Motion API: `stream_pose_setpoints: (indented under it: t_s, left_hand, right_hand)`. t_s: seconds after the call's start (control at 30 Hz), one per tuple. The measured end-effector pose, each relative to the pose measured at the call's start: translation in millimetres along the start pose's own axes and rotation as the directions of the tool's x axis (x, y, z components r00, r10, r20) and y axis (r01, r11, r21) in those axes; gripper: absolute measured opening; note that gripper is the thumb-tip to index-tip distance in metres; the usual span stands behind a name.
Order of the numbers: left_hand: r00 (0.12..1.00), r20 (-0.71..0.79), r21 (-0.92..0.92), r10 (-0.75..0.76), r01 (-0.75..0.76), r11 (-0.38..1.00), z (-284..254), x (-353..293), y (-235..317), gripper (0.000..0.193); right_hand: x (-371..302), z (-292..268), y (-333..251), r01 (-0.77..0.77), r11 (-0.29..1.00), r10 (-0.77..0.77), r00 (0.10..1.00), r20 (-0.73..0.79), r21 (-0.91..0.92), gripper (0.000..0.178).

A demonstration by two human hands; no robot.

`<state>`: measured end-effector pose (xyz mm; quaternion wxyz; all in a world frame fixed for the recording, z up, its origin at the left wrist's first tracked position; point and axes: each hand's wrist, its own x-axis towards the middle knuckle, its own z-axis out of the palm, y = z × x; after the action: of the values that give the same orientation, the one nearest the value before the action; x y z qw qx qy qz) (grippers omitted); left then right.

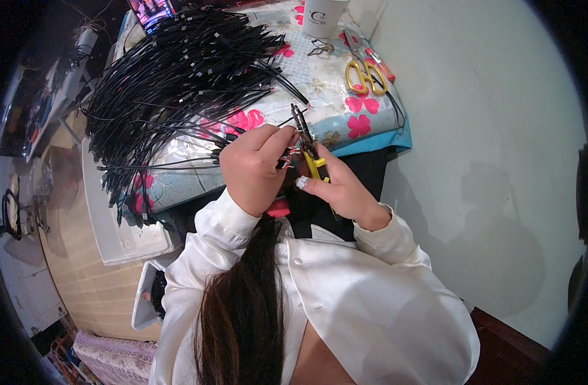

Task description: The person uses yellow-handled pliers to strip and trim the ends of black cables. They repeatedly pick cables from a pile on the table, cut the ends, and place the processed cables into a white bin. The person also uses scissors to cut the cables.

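My left hand (250, 165) is closed round a small bunch of thin black cables, with coloured wire ends (287, 158) sticking out beside its fingers. My right hand (350, 191) grips a pair of wire strippers (315, 164) with yellow and black handles; a silvery wrapping covers the thumb tip. The dark jaws point up and away, close beside the left fingertips, where one cable end reaches them. Whether the jaws touch that cable I cannot make out. A large heap of black cables (172, 83) with metal plugs covers the table's left side, some trailing toward my left hand.
Gold-handled scissors (358, 78) lie at the far right near a red-handled tool (378, 63). A white cup (322, 18) and a metal clip (320, 47) stand behind. A lit screen (151, 11) leans beyond the heap. White boxes (117, 245) sit lower left; a wall (480, 128) bounds the right.
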<state>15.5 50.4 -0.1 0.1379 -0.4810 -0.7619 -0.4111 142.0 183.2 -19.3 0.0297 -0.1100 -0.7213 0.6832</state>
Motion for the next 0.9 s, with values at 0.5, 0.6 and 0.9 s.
stream_pose_setpoints:
  t_s: [0.5, 0.6, 0.9]
  left_hand:
    - [0.999, 0.039, 0.052, 0.004, -0.006, 0.999, 0, 3, -2, 0.028]
    - [0.997, -0.005, 0.068, 0.074, -0.073, 0.995, 4, 7, -6, 0.025]
    - [0.997, 0.059, -0.03, 0.049, -0.047, 0.998, 13, 9, -14, 0.033]
  right_hand:
    - [24, -26, 2, 0.025, 0.952, -0.147, 0.911, -0.385, -0.304, 0.026]
    - [59, -45, 0, -0.065, 0.82, -0.24, 0.863, -0.446, -0.568, 0.033]
    - [84, -40, -10, 0.0, 0.76, -0.339, 0.853, -0.397, -0.649, 0.039]
